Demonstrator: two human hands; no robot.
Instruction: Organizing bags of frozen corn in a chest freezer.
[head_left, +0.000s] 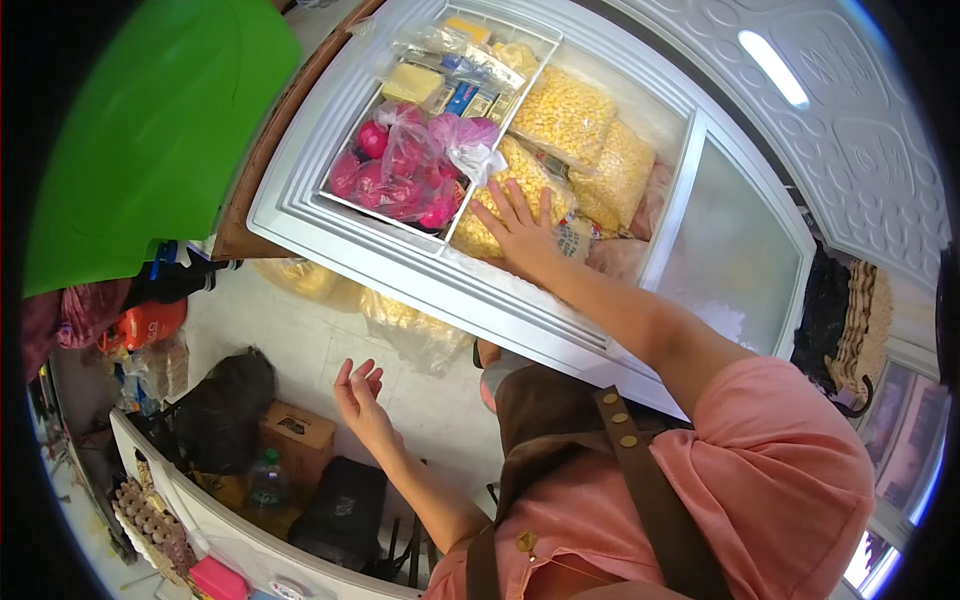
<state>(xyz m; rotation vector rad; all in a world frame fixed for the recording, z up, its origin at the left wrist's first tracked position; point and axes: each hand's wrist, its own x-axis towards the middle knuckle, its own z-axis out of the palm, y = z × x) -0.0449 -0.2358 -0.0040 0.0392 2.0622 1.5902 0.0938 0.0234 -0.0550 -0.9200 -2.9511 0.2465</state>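
With fingers spread, my right hand reaches into a chest freezer and lies over a clear bag of yellow corn kernels. It appears to touch the bag without gripping it. Two more corn bags rest behind it. Left of these is a white wire basket with bagged pink round items, a yellow block and several small boxes. My left hand hangs over the floor outside the freezer, fingers loosely curled and apart, holding nothing.
A frosted sliding lid covers the freezer's right part. Clear bags of yellow contents lie on the floor against its front. Behind my left arm are a cardboard box, a black bag and egg trays. A green panel stands left.
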